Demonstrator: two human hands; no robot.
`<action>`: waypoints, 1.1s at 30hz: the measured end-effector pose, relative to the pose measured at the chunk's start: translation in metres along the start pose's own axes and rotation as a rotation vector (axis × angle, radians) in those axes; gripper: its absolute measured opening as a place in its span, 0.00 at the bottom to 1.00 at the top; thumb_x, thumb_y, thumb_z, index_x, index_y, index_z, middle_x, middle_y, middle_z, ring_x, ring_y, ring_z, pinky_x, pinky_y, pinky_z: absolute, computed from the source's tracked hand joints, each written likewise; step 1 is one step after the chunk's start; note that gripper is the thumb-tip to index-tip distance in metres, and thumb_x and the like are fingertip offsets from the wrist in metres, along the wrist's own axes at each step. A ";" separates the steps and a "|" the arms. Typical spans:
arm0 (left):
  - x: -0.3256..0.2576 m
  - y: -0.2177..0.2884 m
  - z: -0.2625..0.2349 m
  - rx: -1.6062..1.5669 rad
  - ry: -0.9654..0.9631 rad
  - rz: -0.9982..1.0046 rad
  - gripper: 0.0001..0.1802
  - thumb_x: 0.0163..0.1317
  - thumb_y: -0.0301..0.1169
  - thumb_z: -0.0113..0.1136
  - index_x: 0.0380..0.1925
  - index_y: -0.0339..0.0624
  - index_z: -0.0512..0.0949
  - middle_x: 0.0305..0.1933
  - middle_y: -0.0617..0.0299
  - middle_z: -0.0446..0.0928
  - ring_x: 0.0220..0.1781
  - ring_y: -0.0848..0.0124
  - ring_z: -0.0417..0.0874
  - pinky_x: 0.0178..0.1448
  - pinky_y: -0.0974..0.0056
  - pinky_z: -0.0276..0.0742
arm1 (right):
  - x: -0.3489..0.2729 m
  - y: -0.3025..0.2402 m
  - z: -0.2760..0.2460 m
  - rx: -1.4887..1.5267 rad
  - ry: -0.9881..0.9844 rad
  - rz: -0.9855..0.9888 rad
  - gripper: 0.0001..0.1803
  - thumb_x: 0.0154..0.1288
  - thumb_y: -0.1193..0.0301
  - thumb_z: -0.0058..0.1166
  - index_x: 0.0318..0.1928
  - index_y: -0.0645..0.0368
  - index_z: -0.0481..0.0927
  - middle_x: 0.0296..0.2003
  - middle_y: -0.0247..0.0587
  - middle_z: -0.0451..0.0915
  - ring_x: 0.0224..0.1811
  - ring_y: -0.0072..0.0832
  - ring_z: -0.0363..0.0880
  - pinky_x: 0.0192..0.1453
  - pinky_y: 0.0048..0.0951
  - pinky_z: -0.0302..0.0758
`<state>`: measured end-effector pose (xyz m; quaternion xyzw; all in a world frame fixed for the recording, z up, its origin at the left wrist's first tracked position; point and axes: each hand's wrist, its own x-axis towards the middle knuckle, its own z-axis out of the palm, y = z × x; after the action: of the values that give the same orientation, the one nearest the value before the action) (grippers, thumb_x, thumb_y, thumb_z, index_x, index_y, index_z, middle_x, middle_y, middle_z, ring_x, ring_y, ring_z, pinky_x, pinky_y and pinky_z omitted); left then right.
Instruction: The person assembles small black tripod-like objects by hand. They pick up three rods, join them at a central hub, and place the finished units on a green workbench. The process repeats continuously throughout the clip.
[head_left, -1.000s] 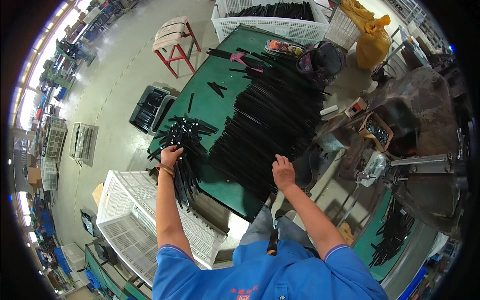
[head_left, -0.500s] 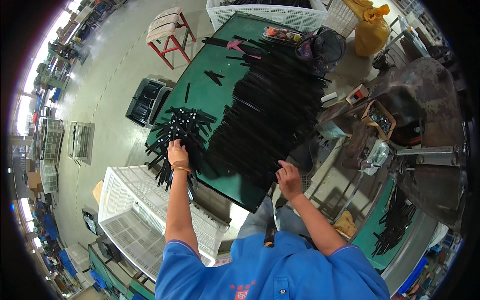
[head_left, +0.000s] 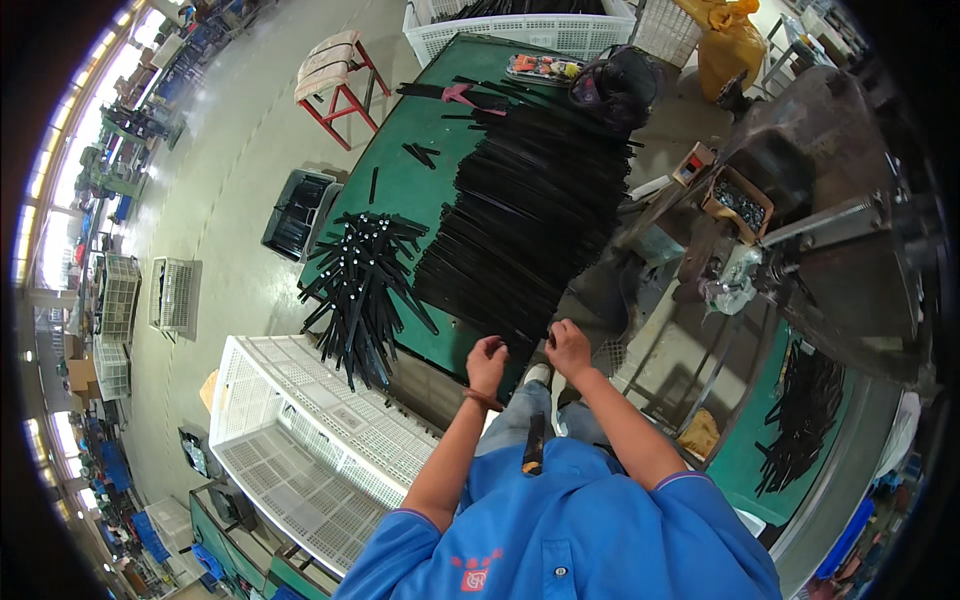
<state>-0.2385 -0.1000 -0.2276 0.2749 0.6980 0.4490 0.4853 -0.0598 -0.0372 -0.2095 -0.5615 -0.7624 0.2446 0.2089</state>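
**Black strips in an ordered bed and a loose heap, both hands at the near end**

A broad bed of black strips (head_left: pixel 535 190), roughly parallel, covers much of the green surface (head_left: pixel 408 200). To its left, a heap of pale-tipped strips (head_left: pixel 365 280) fans out and appears to overhang the edge. The left hand (head_left: pixel 487 366) and the right hand (head_left: pixel 568 350) are near each other but apart at the bed's near end, fingers curled inward; whether they pinch a strip cannot be told. By judgement, the work is partway: most of the bed is aligned, whereas the heap remains crossed and a few loose strips (head_left: pixel 421 155) lie separately. A white crate (head_left: pixel 290 460) stands at lower left. Hard to make out: the fingertips against the dark strips, individual strips within the bed, and its lower layers. The far crate (head_left: pixel 500 38), also holding dark pieces, is cut off at the upper margin.
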 end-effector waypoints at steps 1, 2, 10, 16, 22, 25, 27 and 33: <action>-0.003 0.001 0.010 -0.063 -0.053 -0.130 0.17 0.59 0.25 0.58 0.49 0.37 0.73 0.40 0.60 0.79 0.36 0.74 0.81 0.35 0.71 0.76 | 0.002 0.004 -0.003 0.018 -0.003 -0.007 0.08 0.48 0.74 0.57 0.28 0.56 0.70 0.33 0.42 0.70 0.39 0.41 0.73 0.40 0.40 0.74; -0.005 0.002 0.018 -0.084 -0.071 -0.183 0.17 0.59 0.25 0.58 0.49 0.36 0.72 0.40 0.60 0.79 0.36 0.73 0.81 0.35 0.71 0.76 | 0.003 0.007 -0.006 0.035 -0.005 -0.014 0.08 0.48 0.74 0.57 0.28 0.56 0.71 0.33 0.41 0.71 0.39 0.41 0.73 0.40 0.40 0.74; 0.004 0.012 0.032 0.064 -0.028 -0.073 0.15 0.58 0.25 0.58 0.46 0.35 0.74 0.40 0.59 0.79 0.34 0.73 0.81 0.33 0.70 0.76 | 0.009 0.012 -0.016 0.314 -0.012 0.246 0.08 0.49 0.71 0.61 0.26 0.60 0.75 0.26 0.45 0.78 0.31 0.43 0.77 0.34 0.39 0.73; 0.006 0.011 0.018 0.346 0.140 0.169 0.20 0.52 0.24 0.61 0.47 0.36 0.73 0.44 0.55 0.78 0.39 0.63 0.81 0.43 0.62 0.77 | 0.025 0.001 -0.044 0.302 0.055 0.113 0.09 0.50 0.71 0.61 0.27 0.61 0.75 0.25 0.47 0.78 0.28 0.41 0.78 0.33 0.37 0.73; -0.014 0.144 0.034 0.984 0.200 0.900 0.29 0.45 0.29 0.66 0.51 0.45 0.70 0.58 0.58 0.67 0.64 0.58 0.64 0.66 0.51 0.58 | 0.025 -0.026 -0.112 0.466 0.156 0.045 0.08 0.53 0.76 0.59 0.27 0.65 0.72 0.22 0.47 0.77 0.24 0.35 0.77 0.29 0.32 0.71; 0.034 0.150 0.034 1.125 -0.250 1.097 0.18 0.50 0.33 0.63 0.43 0.51 0.74 0.52 0.66 0.73 0.65 0.63 0.64 0.67 0.50 0.56 | 0.007 -0.034 -0.167 0.491 0.101 0.045 0.07 0.55 0.77 0.57 0.27 0.65 0.72 0.19 0.43 0.75 0.23 0.27 0.76 0.27 0.30 0.70; 0.037 0.165 0.050 1.089 -0.443 1.201 0.12 0.52 0.34 0.61 0.37 0.48 0.74 0.42 0.62 0.76 0.55 0.59 0.73 0.63 0.52 0.61 | -0.010 -0.030 -0.206 0.431 0.112 0.025 0.07 0.56 0.77 0.58 0.28 0.64 0.73 0.20 0.39 0.76 0.23 0.23 0.76 0.26 0.27 0.71; -0.052 0.236 0.097 0.612 -1.172 0.538 0.10 0.64 0.36 0.52 0.37 0.42 0.73 0.19 0.61 0.69 0.20 0.67 0.73 0.25 0.65 0.67 | -0.050 0.035 -0.301 0.859 0.417 0.253 0.04 0.58 0.75 0.59 0.31 0.61 0.78 0.23 0.30 0.78 0.26 0.15 0.74 0.27 0.19 0.73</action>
<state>-0.1418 -0.0026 -0.0068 0.7576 0.3248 0.1156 0.5543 0.1586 -0.0344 0.0057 -0.5498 -0.4605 0.4426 0.5383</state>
